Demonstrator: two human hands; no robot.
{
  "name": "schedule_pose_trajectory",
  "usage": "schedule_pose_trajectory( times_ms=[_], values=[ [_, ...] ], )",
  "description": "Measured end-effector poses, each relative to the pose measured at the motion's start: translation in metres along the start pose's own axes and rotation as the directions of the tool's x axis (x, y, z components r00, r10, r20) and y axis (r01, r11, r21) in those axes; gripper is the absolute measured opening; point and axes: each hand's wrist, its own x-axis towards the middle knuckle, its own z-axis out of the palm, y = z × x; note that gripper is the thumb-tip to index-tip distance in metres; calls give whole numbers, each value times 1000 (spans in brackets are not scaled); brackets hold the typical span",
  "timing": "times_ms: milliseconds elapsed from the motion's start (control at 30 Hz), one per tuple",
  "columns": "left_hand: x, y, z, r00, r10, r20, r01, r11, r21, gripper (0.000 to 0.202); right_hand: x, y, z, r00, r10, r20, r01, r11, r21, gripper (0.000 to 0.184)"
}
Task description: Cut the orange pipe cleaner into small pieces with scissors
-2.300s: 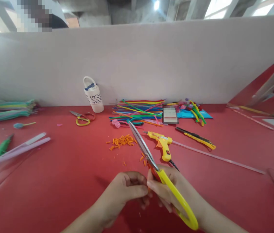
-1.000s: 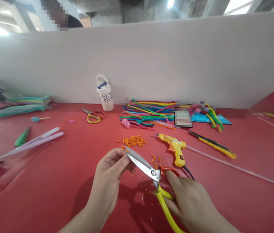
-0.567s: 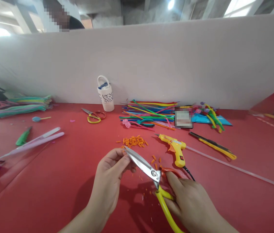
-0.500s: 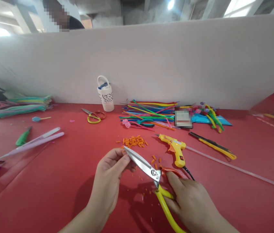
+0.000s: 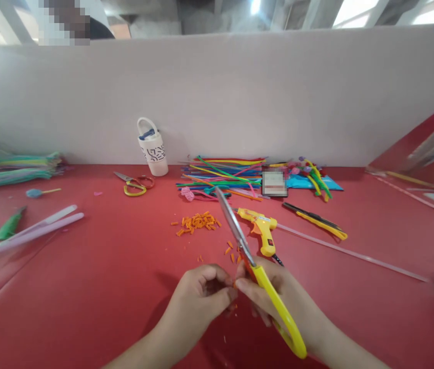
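Note:
My right hand [image 5: 274, 297] grips large scissors [image 5: 255, 271] by their yellow handle, the closed steel blades pointing up and away toward the table's back. My left hand [image 5: 201, 300] is curled in a pinch against my right fingertips, with a tiny orange bit [image 5: 234, 283] showing between them. Both hands hover low over the red table [image 5: 105, 271]. A small heap of cut orange pieces [image 5: 197, 222] lies beyond them, and a few loose orange bits [image 5: 232, 252] are scattered just past the hands.
A yellow glue gun [image 5: 260, 229] lies right behind the scissors with a clear glue stick [image 5: 351, 252]. Colourful pipe cleaners [image 5: 224, 177], small scissors [image 5: 132, 184], a white cup [image 5: 153, 148], a yellow-black cutter [image 5: 315, 221] and a pale partition wall [image 5: 240, 97] stand behind. Pale sticks [image 5: 36, 230] lie left.
The scissors swung from pointing left, with my left fingers on the blade tip, to pointing up and away. My left hand dropped back and now pinches at my right fingertips.

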Motion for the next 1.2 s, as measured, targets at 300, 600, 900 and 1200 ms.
schedule_pose_trajectory(
  times_ms=[300, 600, 900, 1200],
  values=[
    [4, 3, -12, 964, 263, 33, -231, 770, 595, 27, 11, 3, -19, 955, -109, -275, 1, 930, -367, 14],
    [16, 2, -33, 943, 322, -82, -159, 654, 740, 8, 33, 21, -41, 910, -163, -382, -65, 853, -518, 11],
    [36, 18, -70, 930, 325, -171, -95, 663, 742, 19, 31, 14, -45, 894, -188, -407, -9, 900, -435, 14],
    [65, 21, -74, 930, 340, -139, -30, 447, 894, 11, 31, 20, -38, 909, -179, -376, 8, 910, -415, 11]
  ],
)
